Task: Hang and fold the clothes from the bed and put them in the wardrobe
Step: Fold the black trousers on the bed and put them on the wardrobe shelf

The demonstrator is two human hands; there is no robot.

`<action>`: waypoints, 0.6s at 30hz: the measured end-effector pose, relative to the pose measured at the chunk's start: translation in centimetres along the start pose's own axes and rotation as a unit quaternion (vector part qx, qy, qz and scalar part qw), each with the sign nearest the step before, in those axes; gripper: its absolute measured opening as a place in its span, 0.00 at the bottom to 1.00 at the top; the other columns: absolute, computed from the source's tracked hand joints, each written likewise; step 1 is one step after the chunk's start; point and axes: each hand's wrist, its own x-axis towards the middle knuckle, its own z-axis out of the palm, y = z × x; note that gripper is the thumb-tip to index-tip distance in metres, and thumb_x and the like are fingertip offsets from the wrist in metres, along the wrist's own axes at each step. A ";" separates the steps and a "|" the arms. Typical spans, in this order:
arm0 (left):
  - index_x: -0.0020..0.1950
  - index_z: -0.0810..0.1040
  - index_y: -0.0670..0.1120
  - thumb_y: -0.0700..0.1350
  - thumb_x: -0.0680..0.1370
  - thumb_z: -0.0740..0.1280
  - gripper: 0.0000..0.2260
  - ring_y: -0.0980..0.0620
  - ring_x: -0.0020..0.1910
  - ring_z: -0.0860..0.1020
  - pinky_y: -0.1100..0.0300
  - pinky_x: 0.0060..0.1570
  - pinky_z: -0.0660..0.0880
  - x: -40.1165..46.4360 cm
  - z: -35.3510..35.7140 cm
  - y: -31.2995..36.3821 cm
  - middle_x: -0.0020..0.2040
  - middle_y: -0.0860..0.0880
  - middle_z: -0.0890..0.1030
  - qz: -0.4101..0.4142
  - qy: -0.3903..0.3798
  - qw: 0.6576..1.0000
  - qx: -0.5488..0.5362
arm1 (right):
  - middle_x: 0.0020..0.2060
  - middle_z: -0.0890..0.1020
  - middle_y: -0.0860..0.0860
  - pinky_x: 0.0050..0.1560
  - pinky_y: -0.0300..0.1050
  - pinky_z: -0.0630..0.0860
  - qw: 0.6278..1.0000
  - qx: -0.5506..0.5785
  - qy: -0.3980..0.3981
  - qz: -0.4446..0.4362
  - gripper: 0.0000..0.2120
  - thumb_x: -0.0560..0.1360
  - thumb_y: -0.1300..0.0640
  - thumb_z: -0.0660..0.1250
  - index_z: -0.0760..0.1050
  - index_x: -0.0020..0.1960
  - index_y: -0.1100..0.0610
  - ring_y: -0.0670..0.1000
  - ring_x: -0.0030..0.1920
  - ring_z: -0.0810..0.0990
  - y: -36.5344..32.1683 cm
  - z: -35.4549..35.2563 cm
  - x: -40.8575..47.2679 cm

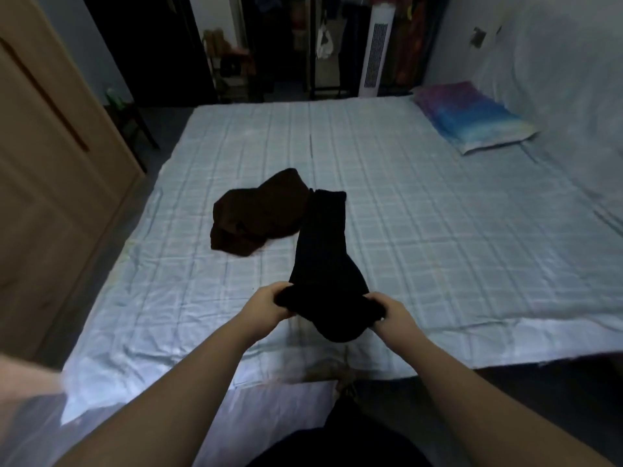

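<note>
Progress, judged from the present layout: two garments remain on the bed [438, 210], so the task appears well short of complete. No hanger is in view, and nothing visible confirms any item placed in the wardrobe [50, 183], which stands just left of the bed with its door shut.

Item one: a black garment [320, 244], long and narrow, lies down the middle of the bed with its near end raised off the sheet. It looks partly folded lengthwise; folding across and stowing are judged outstanding. Item two: a brown garment [259, 214], crumpled and unfolded, lies on the bed touching the black garment's left edge near its far end. It is untouched by either hand.

Left hand [269, 299]: fingers curled, gripping the near end of the black garment at its left corner. Right hand [391, 313]: likewise curled, gripping the right corner. Both hold fabric bunched in the fist, above the near part of the bed
</note>
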 end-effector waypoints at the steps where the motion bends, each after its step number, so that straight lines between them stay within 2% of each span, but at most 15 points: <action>1: 0.54 0.82 0.44 0.32 0.73 0.73 0.12 0.61 0.44 0.82 0.67 0.45 0.77 -0.8 0.2 -0.6 0.45 0.52 0.84 -0.006 -0.001 1.000 0.005 | 0.49 0.83 0.43 0.54 0.39 0.75 1.000 -0.006 -0.010 -0.001 0.20 0.71 0.65 0.71 0.77 0.52 0.41 0.43 0.51 0.81 0.3 0.4 -0.6; 4: 0.54 0.82 0.45 0.32 0.73 0.73 0.13 0.63 0.42 0.80 0.68 0.43 0.75 -2.5 0.5 -2.2 0.44 0.53 0.83 -0.034 -0.006 0.999 0.016 | 0.50 0.83 0.44 0.58 0.45 0.77 0.999 -0.010 -0.048 -0.010 0.22 0.69 0.63 0.71 0.75 0.52 0.37 0.46 0.53 0.82 1.1 1.7 -1.9; 7: 0.51 0.83 0.50 0.32 0.73 0.72 0.14 0.58 0.43 0.81 0.59 0.47 0.80 -3.2 0.4 -3.7 0.42 0.54 0.84 -0.073 -0.017 0.997 0.016 | 0.53 0.83 0.46 0.60 0.46 0.77 0.996 0.005 -0.094 0.003 0.21 0.66 0.59 0.68 0.77 0.56 0.41 0.47 0.55 0.82 1.6 2.4 -2.7; 9: 0.52 0.83 0.50 0.36 0.73 0.73 0.12 0.55 0.46 0.83 0.56 0.51 0.81 -3.1 -0.1 -4.5 0.44 0.52 0.84 -0.106 -0.056 0.992 0.029 | 0.50 0.84 0.46 0.56 0.44 0.77 0.992 0.004 -0.125 0.017 0.20 0.69 0.63 0.70 0.78 0.55 0.45 0.45 0.52 0.82 1.9 2.2 -2.9; 12: 0.57 0.81 0.53 0.42 0.73 0.75 0.14 0.53 0.53 0.83 0.53 0.56 0.81 -2.6 -1.0 -4.9 0.53 0.50 0.85 -0.164 -0.146 0.974 0.061 | 0.41 0.85 0.48 0.46 0.41 0.78 0.983 0.024 -0.173 0.051 0.15 0.69 0.66 0.70 0.82 0.49 0.49 0.43 0.43 0.83 1.6 1.2 -3.0; 15: 0.59 0.80 0.49 0.38 0.75 0.73 0.14 0.52 0.53 0.84 0.57 0.52 0.81 -1.7 -1.6 -3.4 0.52 0.51 0.86 -0.178 -0.219 0.959 0.027 | 0.38 0.85 0.48 0.42 0.39 0.77 0.969 0.076 -0.222 0.080 0.13 0.68 0.67 0.70 0.83 0.47 0.53 0.46 0.41 0.84 0.9 -0.3 -2.6; 18: 0.62 0.79 0.43 0.34 0.76 0.71 0.15 0.48 0.55 0.84 0.58 0.51 0.79 0.6 -1.9 -1.7 0.54 0.46 0.85 -0.160 -0.247 0.955 -0.020 | 0.44 0.86 0.56 0.48 0.44 0.79 0.964 0.128 -0.211 0.095 0.15 0.64 0.62 0.69 0.83 0.51 0.60 0.53 0.48 0.85 1.0 -1.5 -1.2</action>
